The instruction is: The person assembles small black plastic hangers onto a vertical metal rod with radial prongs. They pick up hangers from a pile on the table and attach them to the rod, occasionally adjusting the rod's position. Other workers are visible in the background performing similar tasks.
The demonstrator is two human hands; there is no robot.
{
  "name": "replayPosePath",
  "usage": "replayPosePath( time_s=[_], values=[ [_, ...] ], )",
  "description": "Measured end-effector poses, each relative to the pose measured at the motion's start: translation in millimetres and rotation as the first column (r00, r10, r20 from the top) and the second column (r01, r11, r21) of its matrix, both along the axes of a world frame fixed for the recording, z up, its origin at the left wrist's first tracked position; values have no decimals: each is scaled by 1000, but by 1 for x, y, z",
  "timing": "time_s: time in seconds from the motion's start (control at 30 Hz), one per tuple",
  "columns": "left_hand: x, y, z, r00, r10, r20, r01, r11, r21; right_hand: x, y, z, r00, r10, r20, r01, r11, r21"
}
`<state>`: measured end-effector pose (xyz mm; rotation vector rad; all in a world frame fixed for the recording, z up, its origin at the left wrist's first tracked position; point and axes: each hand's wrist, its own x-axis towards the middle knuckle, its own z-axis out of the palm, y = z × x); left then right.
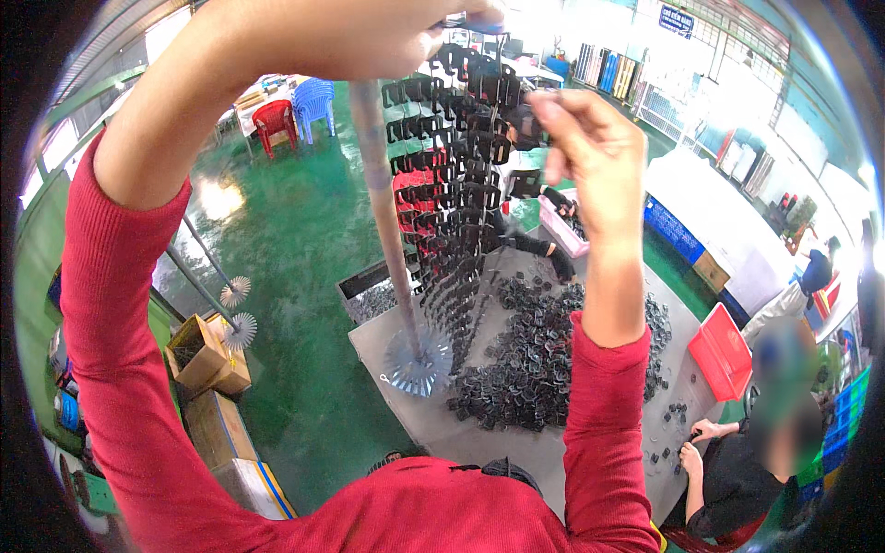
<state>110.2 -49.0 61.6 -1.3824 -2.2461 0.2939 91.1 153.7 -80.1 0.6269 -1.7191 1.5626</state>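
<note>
My left hand reaches up to the top edge, where it is partly cut off. Its fingers are closed at the top of a hanging rack, and what they grip is hidden. Rows of black plastic clips hang down the rack's thin wires beside a grey upright pole. To the right of the upper rows, my right hand is raised with fingers curled; any small piece in them is too unclear to name. A large pile of loose black clips covers part of the grey table below.
The pole rises from a slotted round metal base. A pink bin is beside a person in dark sleeves across the table. At right are a red tray and another person's hands at loose clips. Cardboard boxes stand left.
</note>
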Motion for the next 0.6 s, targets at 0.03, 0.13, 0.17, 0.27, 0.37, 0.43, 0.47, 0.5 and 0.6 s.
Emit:
replayPosePath(
  time_s=[0.03,0.13,0.17,0.27,0.37,0.43,0.47,0.5,0.6],
  values=[
    [-8,-4,-1,999,-40,14,40,999,11,-2,10,0,999,-43,5,43,999,17],
    [-9,-16,-2,999,-13,48,11,999,53,2,55,-8,947,-300,113,283,949,141],
    [-14,-22,-3,993,-110,38,107,992,64,5,71,-13,904,-393,167,364,913,182],
    [-17,-21,-5,982,-150,115,136,983,124,2,134,-43,630,-736,249,543,646,536],
    [-18,-22,-4,984,-159,74,151,984,97,-3,160,-60,425,-900,102,544,343,766],
    [-19,-17,-2,980,-195,26,193,979,70,0,156,-57,474,-881,16,592,332,734],
    [-18,-17,-2,983,-180,30,178,982,56,6,111,-37,660,-730,181,578,646,498],
    [-13,-18,-1,990,-141,25,140,989,40,8,77,-24,793,-597,126,522,771,364],
    [-4,-9,1,998,-52,27,53,998,-21,7,8,-1,904,-400,-150,426,876,227]
  ],
)
